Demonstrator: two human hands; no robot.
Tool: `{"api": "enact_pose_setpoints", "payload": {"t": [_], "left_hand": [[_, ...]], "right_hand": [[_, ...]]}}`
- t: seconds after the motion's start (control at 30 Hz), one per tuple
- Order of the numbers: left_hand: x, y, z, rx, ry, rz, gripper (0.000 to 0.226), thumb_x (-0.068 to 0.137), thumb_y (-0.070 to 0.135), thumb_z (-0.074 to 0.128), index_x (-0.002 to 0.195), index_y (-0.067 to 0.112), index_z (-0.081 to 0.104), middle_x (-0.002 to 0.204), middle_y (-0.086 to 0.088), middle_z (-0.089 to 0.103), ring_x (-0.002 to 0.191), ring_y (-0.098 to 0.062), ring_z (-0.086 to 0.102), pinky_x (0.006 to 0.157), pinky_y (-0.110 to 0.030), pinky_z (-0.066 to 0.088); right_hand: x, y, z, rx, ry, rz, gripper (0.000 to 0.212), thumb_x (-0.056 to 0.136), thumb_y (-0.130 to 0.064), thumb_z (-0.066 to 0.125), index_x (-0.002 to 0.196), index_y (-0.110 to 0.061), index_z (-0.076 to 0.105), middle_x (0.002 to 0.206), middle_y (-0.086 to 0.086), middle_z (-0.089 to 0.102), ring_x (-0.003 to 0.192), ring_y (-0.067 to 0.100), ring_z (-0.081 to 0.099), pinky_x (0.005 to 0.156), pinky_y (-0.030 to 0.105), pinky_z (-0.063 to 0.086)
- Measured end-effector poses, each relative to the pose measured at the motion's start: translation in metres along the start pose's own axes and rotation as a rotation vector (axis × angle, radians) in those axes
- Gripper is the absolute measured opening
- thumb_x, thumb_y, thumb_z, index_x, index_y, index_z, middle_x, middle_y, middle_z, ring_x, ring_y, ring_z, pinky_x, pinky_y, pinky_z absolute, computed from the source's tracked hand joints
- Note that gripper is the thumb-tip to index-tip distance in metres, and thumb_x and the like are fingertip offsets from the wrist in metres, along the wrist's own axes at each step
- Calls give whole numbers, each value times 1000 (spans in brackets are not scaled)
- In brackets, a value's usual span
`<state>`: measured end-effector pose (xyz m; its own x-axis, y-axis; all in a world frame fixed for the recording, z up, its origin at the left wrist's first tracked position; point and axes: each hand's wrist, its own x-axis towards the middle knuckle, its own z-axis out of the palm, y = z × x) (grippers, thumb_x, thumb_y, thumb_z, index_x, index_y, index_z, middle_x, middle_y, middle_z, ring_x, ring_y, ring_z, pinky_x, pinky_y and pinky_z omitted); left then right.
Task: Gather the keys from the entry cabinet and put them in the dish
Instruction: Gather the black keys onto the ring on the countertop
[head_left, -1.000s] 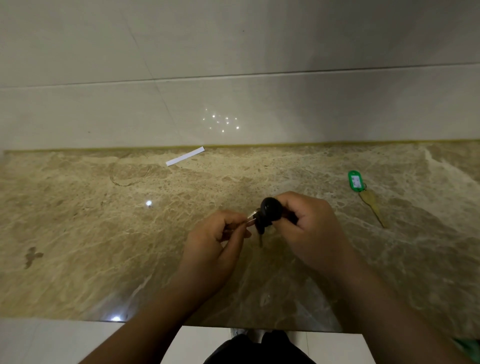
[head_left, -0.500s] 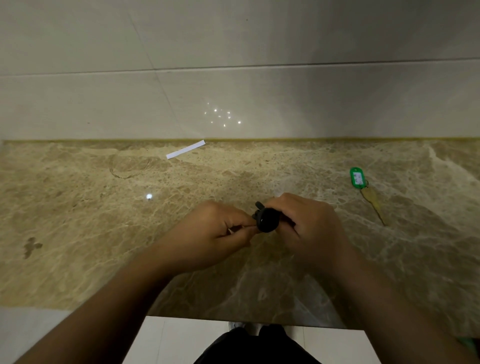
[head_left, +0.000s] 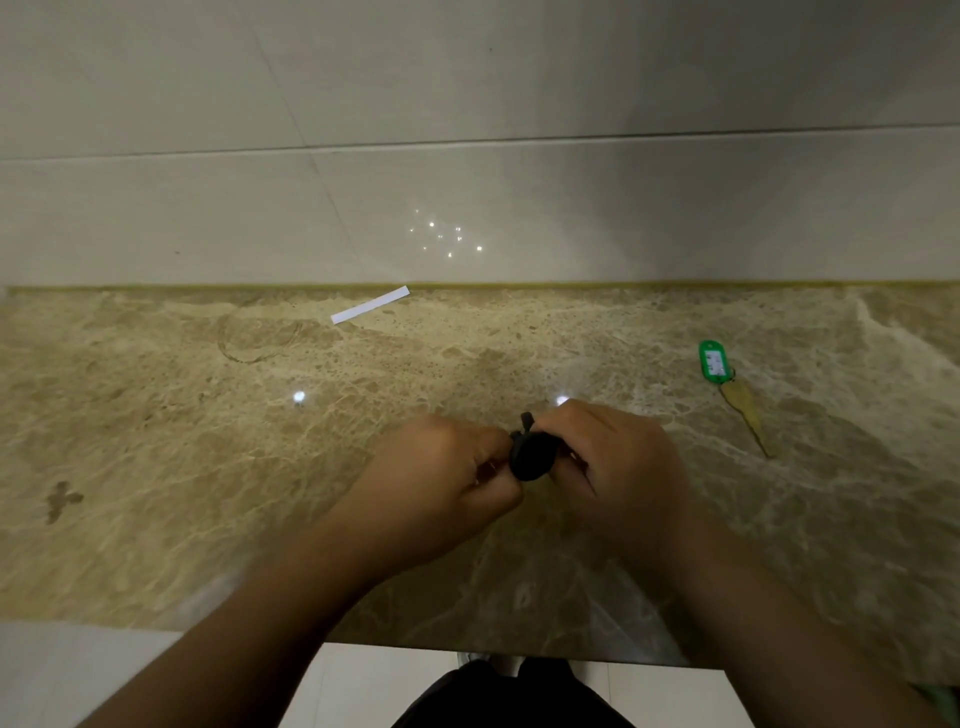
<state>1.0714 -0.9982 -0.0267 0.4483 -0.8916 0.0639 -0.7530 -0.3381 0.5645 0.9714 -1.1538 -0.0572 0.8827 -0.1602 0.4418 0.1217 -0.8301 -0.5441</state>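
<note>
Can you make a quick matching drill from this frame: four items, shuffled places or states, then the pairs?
Column 1:
1. black key fob
2. green key tag
3. white strip
4. brass key

Column 2:
A. lies flat near the wall edge, left of centre
B. held between both hands
C. lies on the marble top, far right, nearer the wall
D. lies just below the tag, pointing toward the person

Pairs: 1-B, 2-C, 3-A, 4-D
</note>
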Motion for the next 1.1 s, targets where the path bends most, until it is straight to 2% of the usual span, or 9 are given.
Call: {"api": "enact_pose_setpoints", "payload": {"t": [0.2, 0.33, 0.4, 0.5, 0.57, 0.67, 0.73, 0.9, 1.1], "left_hand": [[-1, 6, 11, 58, 116, 39, 17, 86, 25, 48, 72, 28, 39, 57, 15, 36, 43, 4, 28, 46, -11, 31], [-2, 3, 13, 152, 133, 97, 16, 86, 19, 54, 71, 15, 52, 58, 6, 43, 43, -5, 29, 42, -13, 21], [-4, 0, 14, 180, 164, 130, 22, 88, 21, 48, 71, 8, 55, 59, -2, 49, 42, -12, 35, 39, -21, 28], [-6, -5, 13, 226, 220, 168, 26, 92, 19, 48, 73, 4, 56, 64, -6, 51, 43, -17, 40, 37, -29, 35], [-7, -9, 12, 265, 234, 192, 27, 93, 18, 48, 74, 3, 59, 67, -7, 54, 44, -18, 42, 37, -32, 37], [-8, -14, 9, 301, 204, 238, 29, 95, 17, 47, 76, 1, 62, 71, -9, 58, 44, -18, 45, 37, -33, 40], [-8, -15, 8, 331, 186, 277, 30, 96, 15, 46, 75, 1, 62, 71, -10, 59, 44, -19, 45, 35, -33, 40], [-7, -22, 5, 345, 151, 381, 36, 101, 14, 42, 75, 0, 63, 73, -12, 60, 48, -22, 49, 37, -35, 42], [-5, -30, 3, 386, 104, 441, 21, 93, 9, 51, 78, 1, 64, 74, -11, 60, 51, -19, 47, 39, -31, 40]], "right_hand": [[-5, 3, 1, 128, -30, 153, 27, 87, -24, 48, 92, -10, 71, 73, -9, 64, 65, -4, 46, 62, 6, 37], [-3, 7, 1, 275, -110, 264, 20, 88, -15, 64, 103, -26, 69, 73, -28, 57, 71, -12, 56, 64, 5, 39], [-2, 9, -2, 402, -152, 335, 33, 85, -12, 70, 108, -36, 64, 69, -20, 59, 67, -2, 58, 62, 11, 43], [2, 10, -11, 610, -214, 438, 32, 83, -27, 66, 111, -42, 63, 75, -4, 59, 67, 10, 58, 59, 20, 46], [7, 10, -17, 713, -193, 527, 26, 82, -37, 57, 101, -51, 67, 76, -14, 62, 70, -3, 60, 62, 9, 44], [15, 12, -21, 605, -198, 521, 19, 87, -44, 53, 92, -56, 67, 74, -20, 66, 68, -3, 60, 61, 7, 43], [17, 11, -21, 530, -229, 473, 14, 91, -40, 57, 93, -51, 66, 66, -18, 59, 57, -1, 52, 55, 12, 40], [25, 10, -23, 418, -304, 482, 8, 92, -36, 60, 95, -36, 68, 61, -15, 55, 50, 2, 47, 49, 15, 37], [29, 7, -25, 325, -317, 484, 9, 89, -38, 63, 86, -42, 70, 72, -7, 69, 63, 10, 61, 61, 35, 51]]}}
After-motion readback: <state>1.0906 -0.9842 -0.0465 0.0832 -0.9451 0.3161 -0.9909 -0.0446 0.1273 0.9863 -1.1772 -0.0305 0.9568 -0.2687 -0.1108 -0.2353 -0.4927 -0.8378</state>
